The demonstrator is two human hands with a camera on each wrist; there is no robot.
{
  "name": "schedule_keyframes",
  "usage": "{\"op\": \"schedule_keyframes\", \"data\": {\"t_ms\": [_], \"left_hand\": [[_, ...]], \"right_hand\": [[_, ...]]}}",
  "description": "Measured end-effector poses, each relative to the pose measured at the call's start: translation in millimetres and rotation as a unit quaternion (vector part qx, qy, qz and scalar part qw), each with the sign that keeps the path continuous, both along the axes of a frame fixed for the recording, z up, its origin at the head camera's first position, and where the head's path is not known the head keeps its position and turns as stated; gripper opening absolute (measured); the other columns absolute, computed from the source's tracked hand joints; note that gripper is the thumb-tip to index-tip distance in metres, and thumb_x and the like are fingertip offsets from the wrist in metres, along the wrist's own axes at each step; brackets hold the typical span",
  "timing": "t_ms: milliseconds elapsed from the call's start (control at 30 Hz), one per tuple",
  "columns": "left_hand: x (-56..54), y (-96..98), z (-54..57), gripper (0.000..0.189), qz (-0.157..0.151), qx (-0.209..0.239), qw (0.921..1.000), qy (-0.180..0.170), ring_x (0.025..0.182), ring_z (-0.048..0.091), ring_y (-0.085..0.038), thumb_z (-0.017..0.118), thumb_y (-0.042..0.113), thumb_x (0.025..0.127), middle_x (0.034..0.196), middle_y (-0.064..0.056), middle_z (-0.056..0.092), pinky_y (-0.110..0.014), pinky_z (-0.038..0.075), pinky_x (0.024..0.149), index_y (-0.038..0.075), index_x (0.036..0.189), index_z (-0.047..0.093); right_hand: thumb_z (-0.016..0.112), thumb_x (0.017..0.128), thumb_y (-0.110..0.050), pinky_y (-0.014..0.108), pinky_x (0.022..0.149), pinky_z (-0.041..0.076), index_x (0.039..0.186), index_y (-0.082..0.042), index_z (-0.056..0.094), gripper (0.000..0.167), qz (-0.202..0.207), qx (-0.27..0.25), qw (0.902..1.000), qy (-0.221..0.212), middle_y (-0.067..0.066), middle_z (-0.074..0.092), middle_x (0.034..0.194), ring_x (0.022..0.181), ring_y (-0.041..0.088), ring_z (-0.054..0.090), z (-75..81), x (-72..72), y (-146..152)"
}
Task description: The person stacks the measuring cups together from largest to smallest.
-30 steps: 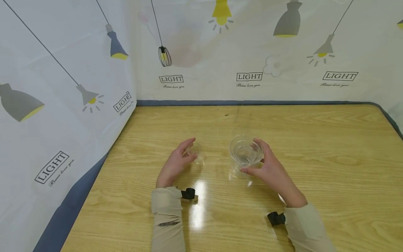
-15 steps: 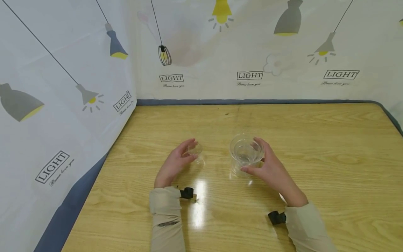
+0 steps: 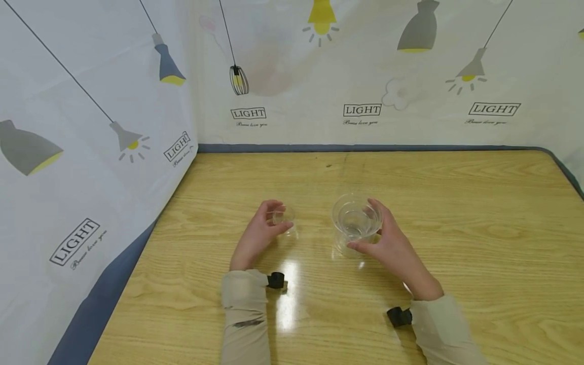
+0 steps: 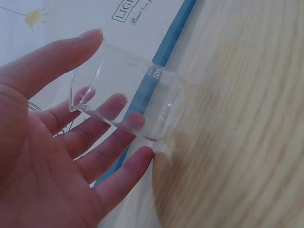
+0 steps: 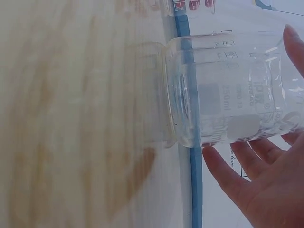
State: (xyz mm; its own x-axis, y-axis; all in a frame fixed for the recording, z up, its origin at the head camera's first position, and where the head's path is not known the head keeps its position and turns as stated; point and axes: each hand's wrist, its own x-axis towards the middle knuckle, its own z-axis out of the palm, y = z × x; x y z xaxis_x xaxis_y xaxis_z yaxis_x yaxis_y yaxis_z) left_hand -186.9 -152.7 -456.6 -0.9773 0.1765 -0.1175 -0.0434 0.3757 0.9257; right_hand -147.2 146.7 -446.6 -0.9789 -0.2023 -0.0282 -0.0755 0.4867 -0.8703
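Note:
In the head view my left hand [image 3: 261, 230] holds a small clear glass beaker [image 3: 284, 217] by its sides. The left wrist view shows the thumb at the rim of this small beaker [image 4: 137, 90], which is marked 50 ml, and fingers behind the glass. Its base is down at the table. My right hand [image 3: 393, 243] grips a larger clear beaker [image 3: 339, 230] with thumb and fingers around it. This beaker [image 5: 218, 102] carries a 250 ml marking and stands upright; smaller round outlines show inside its wide rim.
Both beakers are on a wooden table [image 3: 483, 228] with a glossy surface. A white cloth [image 3: 296, 76] printed with lamps hangs behind it, and more cloth covers the left side. A blue-grey border [image 3: 319, 148] runs along the table's back edge. Black wrist cameras [image 3: 399, 317] are on both sleeves.
My left hand's fingers have closed in further around the small beaker, and the hand has shifted slightly right. The right hand and large beaker have hardly moved.

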Motion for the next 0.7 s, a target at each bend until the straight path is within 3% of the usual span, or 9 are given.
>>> {"op": "schedule_keyframes", "data": {"t_ms": [200, 467, 700], "left_hand": [[0.0, 0.5, -0.1, 0.065, 0.005, -0.005, 0.9999, -0.013, 0.113, 0.043, -0.022, 0.07, 0.043, 0.073, 0.123, 0.001, 0.045, -0.039, 0.04, 0.087, 0.023, 0.125, 0.037], [2.0, -8.1, -1.8, 0.066, -0.045, -0.021, 0.9987, 0.002, 0.119, 0.041, -0.022, 0.066, 0.037, 0.079, 0.129, 0.007, 0.043, -0.04, 0.034, 0.096, 0.025, 0.136, 0.034], [1.2, -10.3, -3.3, 0.06, -0.048, -0.022, 0.9984, 0.02, 0.117, 0.043, -0.02, 0.065, 0.034, 0.081, 0.126, 0.006, 0.047, -0.038, 0.035, 0.095, 0.024, 0.134, 0.038]], "right_hand": [[0.071, 0.067, -0.051, 0.057, 0.091, 0.031, 0.14, -0.038, 0.003, 0.102, -0.003, 0.009, 0.9999, 0.004, 0.004, 0.026, 0.142, 0.119, 0.036, 0.039, 0.0, 0.7, -1], [0.071, 0.069, -0.048, 0.057, 0.092, 0.03, 0.14, -0.039, 0.002, 0.1, 0.001, 0.011, 0.9999, 0.002, 0.003, 0.024, 0.144, 0.119, 0.037, 0.039, 0.1, 0.0, -2], [0.071, 0.069, -0.048, 0.057, 0.092, 0.03, 0.14, -0.04, 0.003, 0.099, 0.004, 0.004, 1.0, 0.005, 0.002, 0.022, 0.144, 0.119, 0.036, 0.038, 1.2, 0.1, -2]]}}
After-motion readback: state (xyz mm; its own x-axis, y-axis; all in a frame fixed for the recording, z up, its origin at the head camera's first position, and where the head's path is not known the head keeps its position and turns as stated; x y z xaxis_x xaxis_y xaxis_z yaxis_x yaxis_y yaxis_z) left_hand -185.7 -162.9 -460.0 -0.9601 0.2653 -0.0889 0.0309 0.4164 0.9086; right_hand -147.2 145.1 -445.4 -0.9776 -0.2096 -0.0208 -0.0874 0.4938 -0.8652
